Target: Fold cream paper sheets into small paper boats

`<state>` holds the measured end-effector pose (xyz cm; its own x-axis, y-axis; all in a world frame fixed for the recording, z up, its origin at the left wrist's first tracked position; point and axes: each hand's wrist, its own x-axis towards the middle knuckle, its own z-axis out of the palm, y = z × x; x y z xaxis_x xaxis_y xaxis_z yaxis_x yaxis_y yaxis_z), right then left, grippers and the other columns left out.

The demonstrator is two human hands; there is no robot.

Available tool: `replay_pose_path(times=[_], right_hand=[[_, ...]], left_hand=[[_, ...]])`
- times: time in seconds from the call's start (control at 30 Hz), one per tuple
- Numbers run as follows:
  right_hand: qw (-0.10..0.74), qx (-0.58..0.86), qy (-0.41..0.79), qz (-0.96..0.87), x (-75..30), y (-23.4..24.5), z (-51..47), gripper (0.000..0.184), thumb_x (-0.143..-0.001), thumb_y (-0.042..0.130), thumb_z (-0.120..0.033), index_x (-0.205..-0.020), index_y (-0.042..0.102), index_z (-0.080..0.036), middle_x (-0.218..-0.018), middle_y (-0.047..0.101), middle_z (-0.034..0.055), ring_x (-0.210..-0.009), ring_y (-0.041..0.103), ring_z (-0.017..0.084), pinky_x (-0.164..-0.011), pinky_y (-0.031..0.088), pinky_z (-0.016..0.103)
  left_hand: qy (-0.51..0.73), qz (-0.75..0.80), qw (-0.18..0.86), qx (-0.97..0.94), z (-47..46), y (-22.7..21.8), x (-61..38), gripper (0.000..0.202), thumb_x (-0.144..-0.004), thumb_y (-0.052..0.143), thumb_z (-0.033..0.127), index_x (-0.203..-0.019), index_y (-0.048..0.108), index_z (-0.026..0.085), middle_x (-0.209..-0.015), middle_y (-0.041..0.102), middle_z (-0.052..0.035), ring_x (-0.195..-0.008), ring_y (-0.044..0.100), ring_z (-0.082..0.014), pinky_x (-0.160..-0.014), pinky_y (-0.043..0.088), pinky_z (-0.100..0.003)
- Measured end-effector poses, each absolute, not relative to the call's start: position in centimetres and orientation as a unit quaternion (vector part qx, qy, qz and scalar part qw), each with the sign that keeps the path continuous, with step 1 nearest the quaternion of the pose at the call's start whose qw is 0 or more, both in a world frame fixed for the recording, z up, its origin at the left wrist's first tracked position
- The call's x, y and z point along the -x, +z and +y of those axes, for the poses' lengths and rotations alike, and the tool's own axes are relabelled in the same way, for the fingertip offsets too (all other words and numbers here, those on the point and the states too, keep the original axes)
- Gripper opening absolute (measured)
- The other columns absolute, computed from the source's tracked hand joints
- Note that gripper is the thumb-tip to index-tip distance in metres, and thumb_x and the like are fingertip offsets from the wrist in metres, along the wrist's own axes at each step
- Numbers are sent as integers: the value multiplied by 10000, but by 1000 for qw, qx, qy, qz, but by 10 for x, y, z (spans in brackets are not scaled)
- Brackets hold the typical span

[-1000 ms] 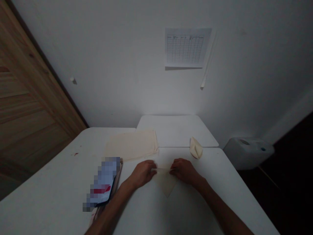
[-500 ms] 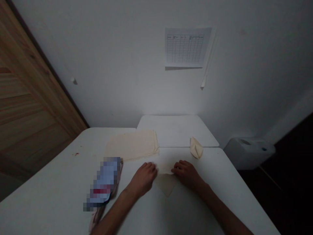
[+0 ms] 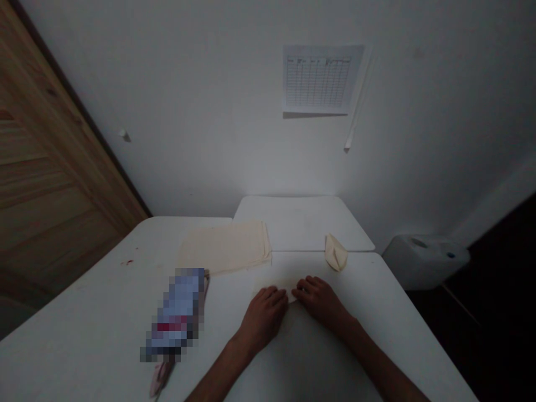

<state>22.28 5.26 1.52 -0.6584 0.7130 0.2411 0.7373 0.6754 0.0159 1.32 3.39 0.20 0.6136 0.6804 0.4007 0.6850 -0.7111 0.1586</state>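
Observation:
A small cream cloth lies on the white table in front of me, mostly covered by my hands. My left hand rests flat on its near part with the fingers stretched out, holding nothing. Just to the right, my right hand has bent fingers, and their tips pinch the cloth's right edge. Only a thin strip of cloth shows beyond my fingertips.
A stack of folded cream cloths lies further back on the left, and a small folded cream piece at the back right. A pixelated packet lies left of my arm. A second table abuts behind. A white container stands beyond the right edge.
The cloth's triangular tip that pointed toward me is no longer in view. My left hand has slid right and nearer over that spot and flattened. My right hand has barely moved.

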Motion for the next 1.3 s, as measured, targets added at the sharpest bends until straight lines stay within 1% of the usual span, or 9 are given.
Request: replay_pose_path(times=[0.2, 0.33, 0.6, 0.77, 1.07, 1.17, 1.3], right_hand=[[107, 392, -51, -912, -229, 13, 48, 230, -921, 538, -168, -1126, 615, -236, -1045, 628, 63, -925, 535, 200, -813, 403, 324], [117, 399, -50, -908, -231, 8, 46, 234, -914, 546, -162, -1128, 616, -228, -1050, 636, 67, -925, 538, 205, -818, 408, 332], [123, 395, -53, -909, -231, 9, 43, 200, -915, 552, -163, -1095, 627, -207, -1043, 648, 55, -927, 538, 212, -843, 408, 340], [126, 382, -52, -914, -228, 11, 43, 171, -919, 550, -171, -1064, 635, -204, -1050, 648, 63, -946, 534, 216, -850, 404, 355], [106, 341, -49, -933, -218, 18, 43, 215, -955, 497, -193, -1138, 607, -220, -1149, 650, 47, -978, 543, 200, -864, 400, 350], [107, 339, -57, -933, -219, 17, 44, 208, -953, 507, -207, -1131, 615, -216, -1142, 659, 46, -955, 546, 198, -841, 406, 342], [114, 346, -68, -929, -218, 14, 40, 212, -933, 534, -181, -1125, 618, -208, -1176, 651, 33, -946, 543, 198, -833, 414, 343]], left_hand=[[-221, -374, -9, 901, 35, -3, -14, 228, -865, 513, 75, -1003, 638, 205, -1115, 657, -73, -1023, 561, -255, -864, 496, -432], [-213, -370, 3, 904, 34, -2, -16, 283, -852, 477, 39, -1025, 636, 196, -1106, 659, -89, -1017, 572, -253, -867, 500, -439], [-199, -385, 13, 901, 33, -3, -11, 284, -837, 506, 46, -1061, 620, 178, -1158, 644, -84, -1042, 566, -278, -906, 488, -447], [-189, -377, 13, 907, 33, -2, -13, 285, -822, 513, 30, -1055, 620, 153, -1138, 647, -114, -1028, 569, -279, -897, 489, -441], [-151, -373, 47, 914, 30, -1, -14, 315, -825, 521, 31, -1115, 604, 123, -1156, 644, -126, -1049, 567, -285, -901, 461, -422], [-147, -378, 50, 913, 30, -1, -14, 316, -836, 524, 42, -1129, 604, 127, -1163, 646, -112, -1063, 564, -268, -921, 447, -407], [-160, -382, 29, 910, 31, -2, -10, 297, -840, 541, 49, -1112, 616, 143, -1191, 643, -81, -1075, 559, -247, -921, 448, -390]])
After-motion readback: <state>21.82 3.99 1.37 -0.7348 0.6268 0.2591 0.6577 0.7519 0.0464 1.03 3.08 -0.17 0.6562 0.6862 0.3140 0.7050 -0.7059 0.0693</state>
